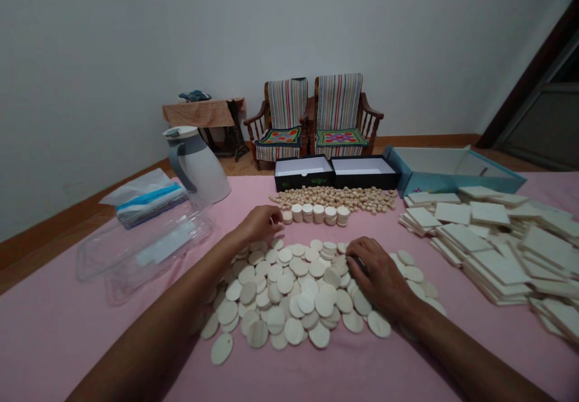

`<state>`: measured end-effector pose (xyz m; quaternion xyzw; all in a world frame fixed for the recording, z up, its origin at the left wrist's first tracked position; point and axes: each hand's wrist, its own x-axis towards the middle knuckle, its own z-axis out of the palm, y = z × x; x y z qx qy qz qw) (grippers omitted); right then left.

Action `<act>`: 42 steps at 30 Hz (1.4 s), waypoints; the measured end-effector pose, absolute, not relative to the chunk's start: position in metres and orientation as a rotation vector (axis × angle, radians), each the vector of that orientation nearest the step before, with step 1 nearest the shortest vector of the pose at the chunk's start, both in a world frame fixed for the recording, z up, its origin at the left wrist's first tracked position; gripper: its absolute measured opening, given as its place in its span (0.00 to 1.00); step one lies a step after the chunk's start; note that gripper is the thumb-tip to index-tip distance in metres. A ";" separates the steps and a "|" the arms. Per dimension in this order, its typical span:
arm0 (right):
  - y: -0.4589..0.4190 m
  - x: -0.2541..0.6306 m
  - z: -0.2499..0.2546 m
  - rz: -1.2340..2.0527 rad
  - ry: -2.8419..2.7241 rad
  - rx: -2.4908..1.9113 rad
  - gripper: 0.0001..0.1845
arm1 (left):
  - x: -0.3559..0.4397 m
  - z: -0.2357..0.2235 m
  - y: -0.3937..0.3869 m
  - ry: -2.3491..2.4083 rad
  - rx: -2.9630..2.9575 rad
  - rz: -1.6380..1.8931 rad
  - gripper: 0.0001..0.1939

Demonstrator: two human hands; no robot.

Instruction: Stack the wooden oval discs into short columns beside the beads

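A heap of thin, pale round wooden discs (284, 283) lies on the pink cloth in front of me. Behind it stands a row of short disc stacks (319, 213). My left hand (261, 224) is at the left end of this row, beside its lowest stack (287, 216). Its thumb and forefinger are apart, with nothing visible between them. My right hand (377, 272) rests on the heap's right side, fingers curled against a few tilted wooden discs (340, 263). Its palm side is hidden.
Small wooden beads (335, 197) are spread behind the stacks, before two black trays (305, 178). Square wooden boards (502, 263) and a blue box (452, 175) occupy the right. Leftward are clear plastic packaging (154, 251), a tissue pack (151, 200) and a jug (201, 169).
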<state>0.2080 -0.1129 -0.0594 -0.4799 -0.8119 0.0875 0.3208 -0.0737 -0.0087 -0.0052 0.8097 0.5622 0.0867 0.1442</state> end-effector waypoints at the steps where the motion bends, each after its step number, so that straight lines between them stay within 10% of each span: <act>1: -0.113 0.208 -0.060 0.234 -2.134 -1.260 0.06 | -0.077 -0.002 -0.013 1.558 2.336 0.195 0.06; 12: -0.114 0.207 -0.057 0.242 -2.128 -1.268 0.06 | -0.071 -0.005 -0.029 1.476 2.510 -0.108 0.13; 42: -0.112 0.209 -0.060 0.205 -2.135 -1.256 0.07 | -0.064 -0.015 0.006 1.739 2.437 0.534 0.10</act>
